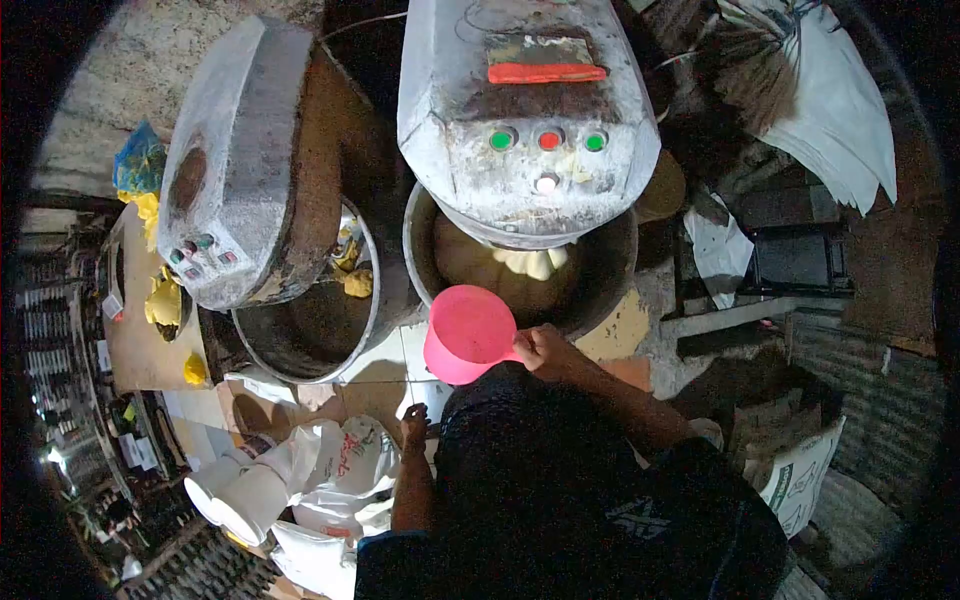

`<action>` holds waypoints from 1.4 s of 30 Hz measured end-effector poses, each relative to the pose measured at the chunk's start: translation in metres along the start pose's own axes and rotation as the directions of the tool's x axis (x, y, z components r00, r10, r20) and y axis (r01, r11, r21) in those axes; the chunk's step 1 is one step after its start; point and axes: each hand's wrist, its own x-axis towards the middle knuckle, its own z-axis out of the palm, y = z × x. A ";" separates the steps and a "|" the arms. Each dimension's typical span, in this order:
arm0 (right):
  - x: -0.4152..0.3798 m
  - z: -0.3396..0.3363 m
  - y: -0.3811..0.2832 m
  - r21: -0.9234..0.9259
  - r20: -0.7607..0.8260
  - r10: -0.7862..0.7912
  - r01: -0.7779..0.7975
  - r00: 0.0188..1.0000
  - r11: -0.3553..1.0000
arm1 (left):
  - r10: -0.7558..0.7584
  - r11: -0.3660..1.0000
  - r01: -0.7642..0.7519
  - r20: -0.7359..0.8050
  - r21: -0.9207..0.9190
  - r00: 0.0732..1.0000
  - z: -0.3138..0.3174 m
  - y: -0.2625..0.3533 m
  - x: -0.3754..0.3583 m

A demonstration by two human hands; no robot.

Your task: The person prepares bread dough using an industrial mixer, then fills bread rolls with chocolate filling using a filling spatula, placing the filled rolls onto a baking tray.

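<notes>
A pink plastic dipper (468, 330) is in my right hand (545, 352), which is wrapped round its handle. It overlaps the front rim of the large mixer bowl (628, 245) in this view. Pale, lobed dough (535, 262) shows inside that bowl, under the head of the dough mixer (560, 110). Green and red buttons sit on the mixer's front. My left hand (414, 425) hangs low at my side, over the tiled floor, its fingers loosely bent and nothing seen in them.
A second mixer (235, 170) with its own bowl (375, 290) stands to the left. White buckets (250, 500) and plastic sacks (345, 465) crowd the floor at lower left. Yellow bags (163, 300) lie on a wooden table (135, 350). A white sack (835, 110) is at upper right.
</notes>
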 end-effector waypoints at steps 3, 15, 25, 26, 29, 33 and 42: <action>-0.005 0.006 0.006 -0.109 -0.007 0.010 -0.011 1.000 0.994 | -0.005 0.973 0.047 0.187 -0.224 0.982 -0.012 -0.015 0.018; -0.001 -0.003 0.001 0.122 0.142 0.243 -0.261 0.960 0.958 | -0.016 0.994 0.026 0.093 -0.110 0.996 0.007 -0.001 -0.006; -0.003 -0.002 -0.001 0.054 0.065 0.127 -0.130 0.990 0.990 | -0.054 0.963 0.089 0.141 -0.256 0.989 0.000 -0.006 0.001; -0.005 0.001 0.000 0.001 -0.018 0.046 -0.046 0.999 0.999 | -0.054 0.963 0.089 0.141 -0.254 0.989 -0.001 -0.005 0.001; -0.002 -0.010 -0.013 0.177 0.023 0.136 -0.138 0.990 0.975 | -0.068 0.976 0.100 0.165 -0.196 0.984 0.000 0.004 0.000; 0.000 -0.009 -0.019 0.243 0.025 0.157 -0.159 0.987 0.957 | -0.163 0.966 0.181 0.110 -0.185 0.980 -0.003 -0.004 0.013; 0.003 -0.003 -0.008 -0.066 0.036 -0.122 0.124 0.992 0.990 | 0.042 0.988 -0.018 0.157 -0.154 0.987 -0.005 -0.018 0.013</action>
